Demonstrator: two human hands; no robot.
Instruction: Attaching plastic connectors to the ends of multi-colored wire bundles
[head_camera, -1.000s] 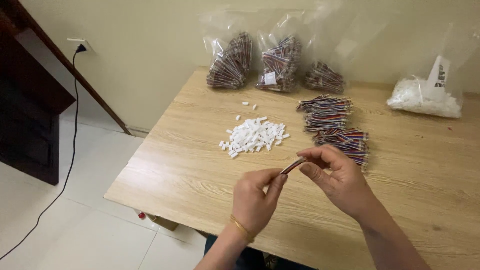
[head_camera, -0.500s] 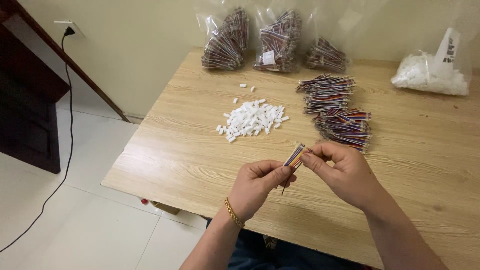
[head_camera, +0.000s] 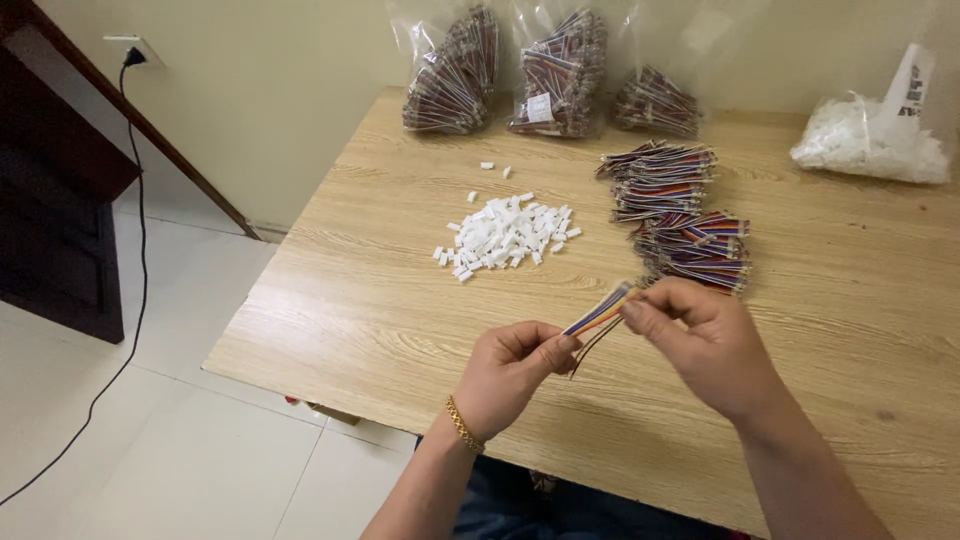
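far left: a black cord (head_camera: 128, 300) hangs from a wall socket (head_camera: 128, 50) down to the floor. on the tabletop (head_camera: 380, 310), a loose heap of small white connector housings (head_camera: 508, 232) lies left of centre. behind it, three clear bags of striped wire bundles (head_camera: 555, 70) lean against the wall. the left hand (head_camera: 510, 375) pinches the lower end of a short multicoloured ribbon cable (head_camera: 598, 315), held in the air above the tabletop near its front edge. the right hand (head_camera: 705, 345) grips the upper end; both hands are closed on it, close together. judged light, limp and thin; best held near the ends, where the strands stay flat. right of centre, stacked ribbon cables (head_camera: 680, 215) lie just behind the right hand. far right, a bag of white parts (head_camera: 870, 140).
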